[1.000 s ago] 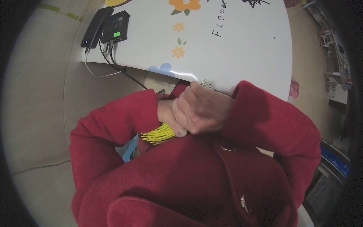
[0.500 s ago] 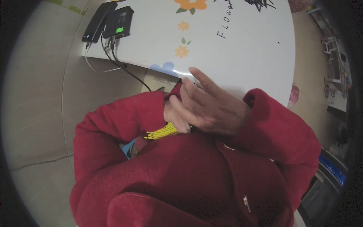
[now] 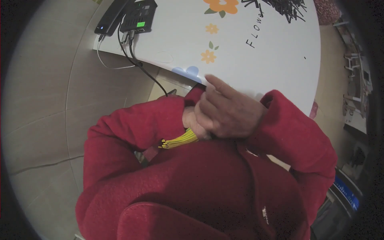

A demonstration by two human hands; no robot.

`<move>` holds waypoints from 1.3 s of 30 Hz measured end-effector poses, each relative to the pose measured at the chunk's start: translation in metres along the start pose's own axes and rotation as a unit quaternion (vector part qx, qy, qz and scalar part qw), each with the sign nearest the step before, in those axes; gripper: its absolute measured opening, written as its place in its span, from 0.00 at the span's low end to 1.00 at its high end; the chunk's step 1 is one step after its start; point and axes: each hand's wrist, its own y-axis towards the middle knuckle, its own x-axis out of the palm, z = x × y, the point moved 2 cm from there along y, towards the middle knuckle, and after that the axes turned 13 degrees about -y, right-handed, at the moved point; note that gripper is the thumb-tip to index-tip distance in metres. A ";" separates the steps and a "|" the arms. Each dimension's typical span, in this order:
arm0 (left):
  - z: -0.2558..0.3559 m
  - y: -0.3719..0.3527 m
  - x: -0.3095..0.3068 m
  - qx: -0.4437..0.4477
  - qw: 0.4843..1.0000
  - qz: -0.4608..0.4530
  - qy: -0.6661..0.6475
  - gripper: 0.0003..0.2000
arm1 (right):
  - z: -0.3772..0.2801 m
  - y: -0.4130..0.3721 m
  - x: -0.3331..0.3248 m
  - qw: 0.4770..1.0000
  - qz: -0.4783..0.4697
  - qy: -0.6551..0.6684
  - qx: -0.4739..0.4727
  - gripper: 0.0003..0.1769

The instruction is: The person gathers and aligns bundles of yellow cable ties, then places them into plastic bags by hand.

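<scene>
Yellow bundle (image 3: 181, 139): I'm seeing it poking out to the left from under both hands, ends fanning a bit, lying against the red coat (image 3: 192, 188) near the table edge. Thin strands, and I can't tell if they're wire or sticks.
Left hand (image 3: 189, 119): wrapping round the bundle's upper end, fist-like, mostly hiding behind the rt one.
Right hand (image 3: 230, 114): lying over the left, fingers loosely bending, index sticking out toward the table. I can't tell whether it's pinching the bundle.
Table (image 3: 280, 68): white top w/ flower print, sitting just beyond the hands.
Black bits (image 3: 286, 8): lying in a heap at the far edge — well apart from the hands.
Power bank (image 3: 112, 18) & black box (image 3: 139, 16): sitting side by side at the far-left corner, green light glowing on the box, cables (image 3: 138, 66) hanging off the edge.
</scene>
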 end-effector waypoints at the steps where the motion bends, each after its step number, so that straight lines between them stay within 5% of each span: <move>1: -0.009 -0.002 0.009 0.010 0.996 0.060 0.070 0.05 | 0.001 0.003 0.000 1.000 0.004 0.019 -0.018 0.23; 2: -0.015 -0.004 0.013 0.034 0.961 0.178 0.208 0.05 | 0.001 0.007 0.000 0.997 0.011 0.058 -0.051 0.23; 4: -0.038 -0.004 0.028 0.078 0.794 0.396 0.454 0.07 | 0.010 0.008 -0.001 0.992 0.017 0.094 -0.084 0.24; 6: -0.075 0.011 0.050 0.108 0.512 0.565 0.637 0.10 | 0.024 0.008 -0.001 0.991 0.014 0.090 -0.096 0.22; 8: -0.115 0.034 0.071 0.116 0.156 0.652 0.733 0.14 | 0.036 0.008 0.000 0.990 0.013 0.088 -0.112 0.20; 9: -0.134 0.036 0.077 0.125 0.142 0.801 0.568 0.19 | 0.046 0.009 0.002 0.996 -0.008 0.017 -0.086 0.17; 12: -0.138 0.039 0.081 0.130 0.166 0.785 0.582 0.18 | 0.065 -0.007 0.026 0.979 -0.103 0.166 -0.056 0.19; 15: -0.139 0.048 0.077 0.158 0.131 0.777 0.596 0.18 | 0.059 -0.006 0.043 0.962 -0.143 0.226 -0.047 0.03; 18: -0.143 0.061 0.076 0.153 0.141 0.764 0.611 0.07 | 0.041 0.009 0.054 0.946 -0.130 0.295 -0.022 0.03; 21: -0.147 0.068 0.078 0.172 0.078 0.734 0.652 0.10 | 0.023 0.021 0.069 0.929 -0.155 0.337 -0.010 0.02; 27: -0.174 0.063 0.094 0.251 0.141 0.702 0.651 0.17 | -0.009 0.042 0.075 0.910 -0.115 0.398 -0.011 0.02; 34: -0.176 0.060 0.095 0.310 0.110 0.726 0.605 0.19 | -0.016 0.056 0.030 0.899 -0.034 0.436 0.006 0.02; 39: -0.161 0.064 0.084 0.299 0.041 0.751 0.587 0.19 | -0.023 0.036 0.023 0.876 -0.017 0.483 0.000 0.05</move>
